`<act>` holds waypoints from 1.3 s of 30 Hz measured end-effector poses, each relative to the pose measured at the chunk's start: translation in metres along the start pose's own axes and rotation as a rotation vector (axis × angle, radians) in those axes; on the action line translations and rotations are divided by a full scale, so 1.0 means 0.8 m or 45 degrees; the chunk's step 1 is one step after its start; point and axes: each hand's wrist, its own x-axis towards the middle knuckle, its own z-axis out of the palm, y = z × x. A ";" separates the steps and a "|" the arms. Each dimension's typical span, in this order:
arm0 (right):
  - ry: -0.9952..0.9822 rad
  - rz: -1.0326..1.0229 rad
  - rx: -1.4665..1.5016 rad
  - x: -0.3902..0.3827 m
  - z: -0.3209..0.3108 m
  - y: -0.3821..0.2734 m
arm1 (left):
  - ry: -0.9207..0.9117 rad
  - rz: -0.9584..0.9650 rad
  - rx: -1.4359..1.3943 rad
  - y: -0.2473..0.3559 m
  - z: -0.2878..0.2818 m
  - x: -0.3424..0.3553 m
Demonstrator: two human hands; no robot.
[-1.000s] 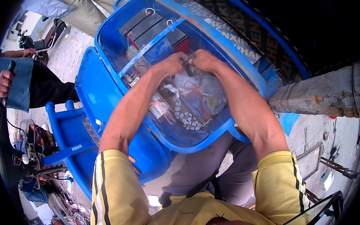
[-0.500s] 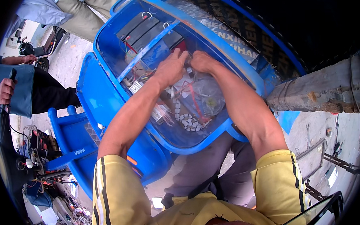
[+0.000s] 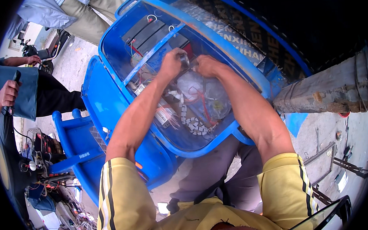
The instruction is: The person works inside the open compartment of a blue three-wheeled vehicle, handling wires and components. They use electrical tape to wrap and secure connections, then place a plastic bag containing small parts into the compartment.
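Observation:
Both my hands are inside an open blue compartment point(image 3: 181, 150). My left hand point(image 3: 172, 64) is closed around a small grey ring-shaped thing point(image 3: 184, 61), which may be a roll of tape. Close beside it, my right hand point(image 3: 208, 66) has its fingers pinched together; what is in them is hidden. Below the hands lie a clear plastic bag point(image 3: 218, 100), red wires and a chain of white connector blocks point(image 3: 193, 125). Dark batteries point(image 3: 148, 31) sit at the far end, beyond a blue crossbar point(image 3: 153, 53). Silver finned boxes point(image 3: 166, 117) with loose wires stand along the left wall.
A blue lid point(image 3: 104, 94) hangs open at the left. A wooden post point(image 3: 324, 93) juts in from the right. At the far left, another person's hand point(image 3: 10, 94) grips a handlebar. A person in khaki trousers point(image 3: 85, 20) stands behind the compartment. Metal frames point(image 3: 323, 159) lie on the ground at right.
My left hand has shifted slightly left, away from my right hand and turned, so the grey ring-shaped thing now shows. My right hand has lowered slightly.

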 end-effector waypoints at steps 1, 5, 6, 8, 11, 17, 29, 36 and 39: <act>-0.040 -0.001 0.029 0.001 -0.003 0.000 | -0.007 -0.067 -0.036 -0.004 0.000 0.004; -0.098 0.035 0.040 0.003 -0.006 -0.002 | -0.012 -0.300 -0.160 -0.019 0.001 0.011; -0.086 0.054 0.016 0.003 -0.005 -0.003 | -0.017 -0.349 -0.239 -0.022 0.000 0.011; -0.056 0.076 0.031 0.006 -0.001 0.006 | -0.046 -0.438 -0.399 0.011 -0.001 0.003; 0.030 0.088 0.031 0.005 0.003 0.006 | -0.096 -0.150 -0.075 0.016 0.001 -0.006; -0.126 0.105 0.134 -0.010 -0.015 -0.011 | -0.152 -0.118 0.074 0.000 -0.001 -0.003; -0.034 0.105 0.028 -0.003 -0.009 -0.006 | -0.443 -0.015 0.245 0.023 -0.001 -0.019; -0.044 0.101 0.036 -0.003 -0.010 -0.006 | -0.641 0.076 0.361 0.039 -0.009 -0.026; -0.057 0.106 0.017 0.001 -0.007 -0.005 | -0.589 0.130 0.356 0.021 -0.002 -0.027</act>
